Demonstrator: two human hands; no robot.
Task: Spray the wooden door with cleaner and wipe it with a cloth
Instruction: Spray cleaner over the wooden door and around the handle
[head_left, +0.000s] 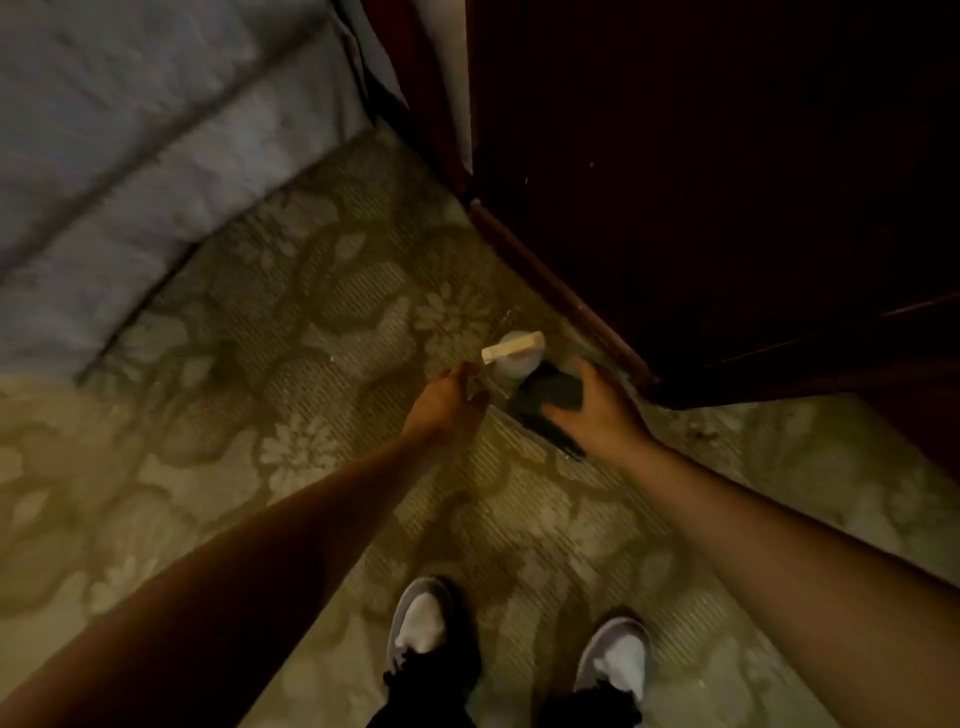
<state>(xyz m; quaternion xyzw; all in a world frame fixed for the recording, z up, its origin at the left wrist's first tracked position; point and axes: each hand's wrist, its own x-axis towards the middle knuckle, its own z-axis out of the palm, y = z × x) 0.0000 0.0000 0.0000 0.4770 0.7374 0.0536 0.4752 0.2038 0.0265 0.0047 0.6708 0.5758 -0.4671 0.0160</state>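
Observation:
A spray bottle (511, 356) with a pale trigger head stands on the patterned carpet, close to the foot of the dark wooden door (727, 182). A dark cloth (550, 397) lies on the carpet just right of the bottle. My right hand (602, 415) is on the cloth, with thumb and fingers curled round it. My left hand (447, 408) reaches in from the left, its fingers loosely spread toward the bottle's body. Blur hides whether it touches the bottle.
A bed with pale grey bedding (130, 171) fills the upper left. The floral carpet (311, 312) spreads between the bed and the door. My two grey shoes (421, 623) (618, 660) stand at the bottom of the view. The light is dim.

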